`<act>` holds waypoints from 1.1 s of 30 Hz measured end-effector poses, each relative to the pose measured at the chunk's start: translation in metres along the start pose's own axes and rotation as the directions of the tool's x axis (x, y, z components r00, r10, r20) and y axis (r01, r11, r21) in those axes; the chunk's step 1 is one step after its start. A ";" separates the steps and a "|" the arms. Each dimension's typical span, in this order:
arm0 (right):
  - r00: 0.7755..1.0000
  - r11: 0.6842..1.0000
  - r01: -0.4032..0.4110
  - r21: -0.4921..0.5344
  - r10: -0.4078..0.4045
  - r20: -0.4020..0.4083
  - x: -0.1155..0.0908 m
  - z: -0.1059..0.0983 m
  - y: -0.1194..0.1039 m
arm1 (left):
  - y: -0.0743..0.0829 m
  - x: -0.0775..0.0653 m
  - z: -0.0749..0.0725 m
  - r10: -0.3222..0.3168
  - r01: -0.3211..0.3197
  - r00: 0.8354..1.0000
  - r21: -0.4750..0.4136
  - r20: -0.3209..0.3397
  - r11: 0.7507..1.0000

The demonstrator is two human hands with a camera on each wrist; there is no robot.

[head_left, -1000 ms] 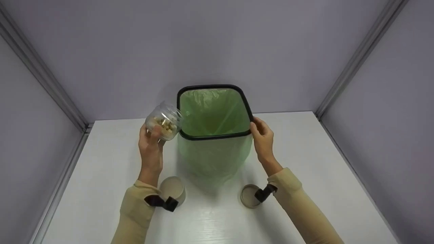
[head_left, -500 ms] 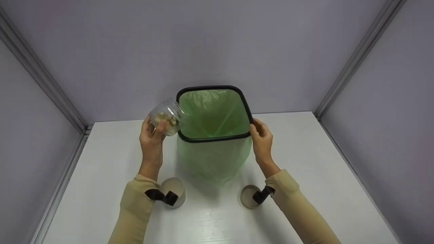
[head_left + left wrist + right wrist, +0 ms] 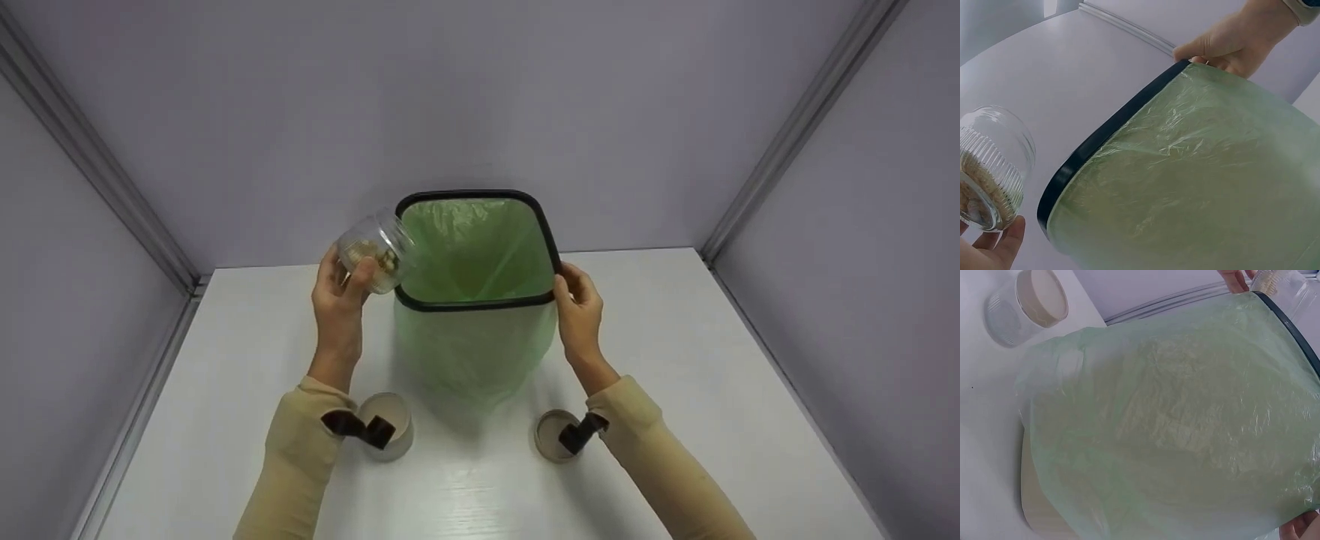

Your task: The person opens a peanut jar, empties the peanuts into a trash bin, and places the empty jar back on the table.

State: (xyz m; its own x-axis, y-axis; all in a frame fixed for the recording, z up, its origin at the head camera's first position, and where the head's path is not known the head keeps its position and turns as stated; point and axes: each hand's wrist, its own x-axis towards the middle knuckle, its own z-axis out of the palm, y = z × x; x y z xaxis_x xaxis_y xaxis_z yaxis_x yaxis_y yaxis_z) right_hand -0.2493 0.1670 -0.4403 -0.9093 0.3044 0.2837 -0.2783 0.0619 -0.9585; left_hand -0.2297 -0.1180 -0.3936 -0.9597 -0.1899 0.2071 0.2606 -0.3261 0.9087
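Note:
My left hand [image 3: 339, 311] holds a clear ribbed jar [image 3: 373, 255] with its lid off. The jar tilts toward the left side of a bin whose black rim [image 3: 480, 305] clamps a green plastic bag [image 3: 472, 341]. Small pale and brownish pieces [image 3: 982, 191] lie inside the jar; their kind is unclear. At the bin's right side my right hand [image 3: 580, 315] pinches the rim, thumb in front. The left wrist view shows the jar close beside the rim. Part of the right hand [image 3: 1300, 526] shows at the right wrist view's lower corner.
A second clear jar [image 3: 1005, 318] with a beige lid stands on the white table [image 3: 457, 495] by my left forearm. A loose beige lid [image 3: 551, 442] lies near my right wrist. Grey walls [image 3: 480, 97] enclose the back and sides.
My left hand has raised the jar slightly and moved it right, tipping it further toward the bin. The right hand stays at the rim.

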 end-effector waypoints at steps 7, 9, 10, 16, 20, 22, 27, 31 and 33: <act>1.000 1.000 0.013 0.004 -0.013 0.000 0.001 -0.002 0.000 | 0.002 0.005 0.002 -0.012 0.012 1.000 0.041 -0.006 0.999; 1.000 1.000 0.017 0.008 -0.017 -0.003 0.001 -0.002 0.000 | 0.002 0.007 0.003 -0.013 0.013 1.000 0.071 -0.007 0.997; 1.000 1.000 0.018 0.011 -0.018 -0.002 0.001 -0.002 0.000 | 0.002 0.007 0.004 -0.012 0.012 1.000 0.085 -0.006 0.996; 1.000 1.000 -0.001 0.001 0.001 0.013 0.000 -0.002 0.000 | 0.005 0.011 0.008 -0.008 0.007 1.000 0.153 0.008 0.988; 1.000 1.000 -0.004 -0.006 0.004 0.015 0.000 -0.002 0.000 | 0.005 0.013 0.010 0.019 -0.021 1.000 0.194 0.013 0.981; 1.000 1.000 0.001 -0.002 -0.001 0.011 0.000 -0.002 0.000 | 0.005 0.014 0.011 0.035 -0.039 0.999 0.217 0.023 0.975; 1.000 1.000 0.007 -0.001 -0.007 0.005 0.001 -0.002 -0.001 | 0.001 0.017 0.012 0.064 -0.073 0.997 0.251 0.044 0.965; 1.000 1.000 0.001 -0.005 -0.001 0.010 0.001 -0.002 -0.001 | 0.000 0.018 0.012 0.080 -0.090 0.996 0.287 0.047 0.954; 1.000 1.000 0.001 -0.009 -0.001 0.009 0.001 -0.002 0.000 | -0.001 0.018 0.012 0.089 -0.102 0.994 0.318 0.057 0.943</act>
State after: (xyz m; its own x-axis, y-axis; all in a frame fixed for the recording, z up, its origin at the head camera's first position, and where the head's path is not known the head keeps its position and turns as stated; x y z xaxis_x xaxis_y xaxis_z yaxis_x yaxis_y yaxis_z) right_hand -0.2496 0.1694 -0.4397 -0.9120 0.2955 0.2845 -0.2762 0.0703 -0.9585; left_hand -0.2485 -0.1099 -0.3860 -0.9373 -0.1650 0.3071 0.3103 0.0064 0.9506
